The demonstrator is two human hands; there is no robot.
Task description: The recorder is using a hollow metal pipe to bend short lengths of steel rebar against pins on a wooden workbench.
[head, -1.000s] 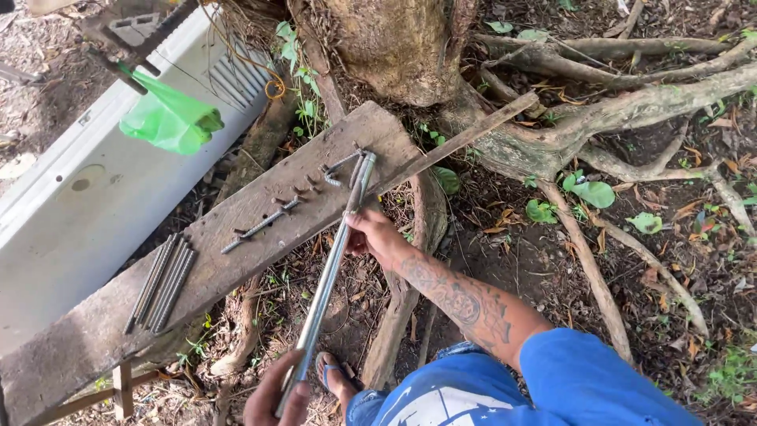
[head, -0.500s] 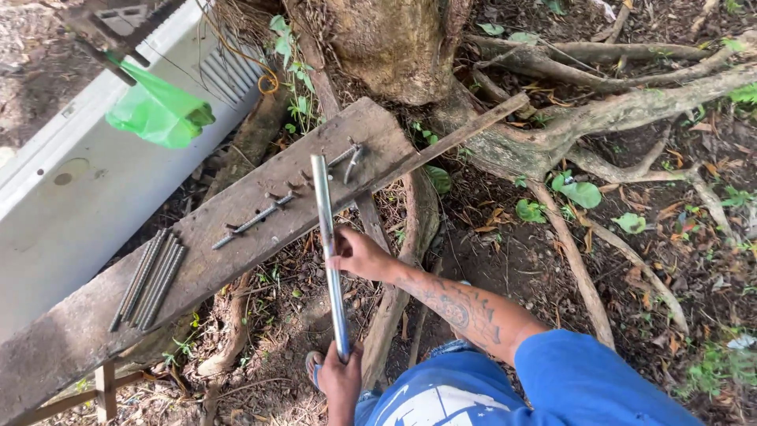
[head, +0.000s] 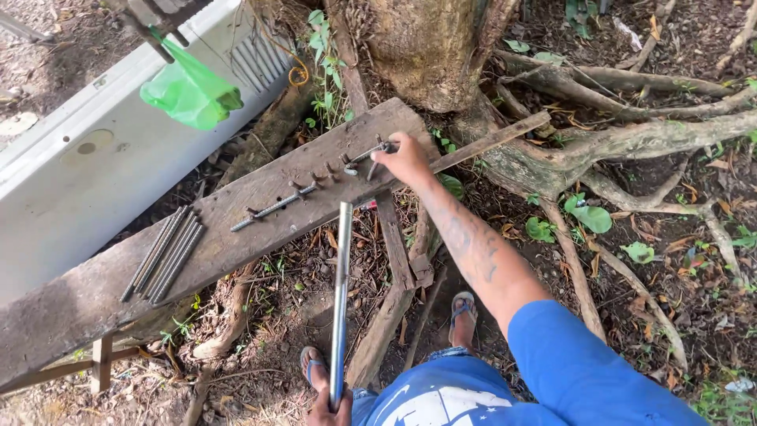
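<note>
Two hands at work. Left hand [head: 331, 404], near edge, wrapped tight round one long smooth metal pipe [head: 341, 300] slanting up toward the bench [head: 95, 292], a single rough weathered plank. Right hand [head: 406, 158] far out, fingers pinching a small bent metal rod [head: 369, 154] on that plank. About five grey rods [head: 164, 254] bundled left. One crumpled green plastic bag [head: 192, 93] hanging far left.

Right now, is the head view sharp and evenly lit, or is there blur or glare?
Head view: soft shaded daylight, no hard shadows; plank and right hand sharp; mild glare on the pale panel; left hand cut by the bottom edge.
</note>
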